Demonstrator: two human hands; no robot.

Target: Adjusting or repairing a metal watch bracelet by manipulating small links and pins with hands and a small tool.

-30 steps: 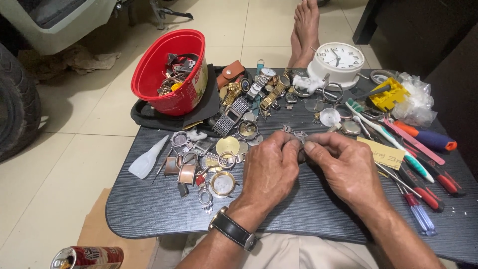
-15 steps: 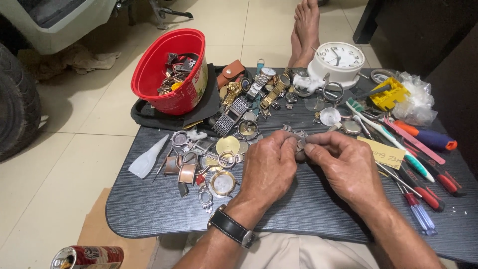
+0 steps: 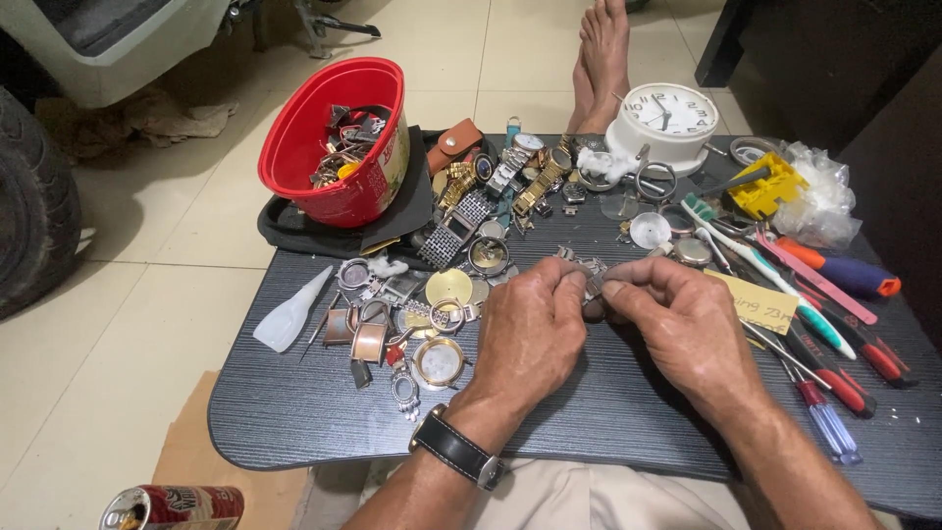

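Both hands, left [image 3: 530,329] and right [image 3: 687,324], pinch a watch band [image 3: 587,272] mid-worktop [image 3: 324,422]; loosen your fingers and it could drop among the parts [image 3: 412,314].

Hands [image 3: 608,324] nudged slightly left (metal band [image 3: 587,267] pinched throughout).

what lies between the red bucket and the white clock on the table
In the head view, a heap of wristwatches and metal watch bands with a small brown leather pouch fills the stretch between the red bucket and the white clock.
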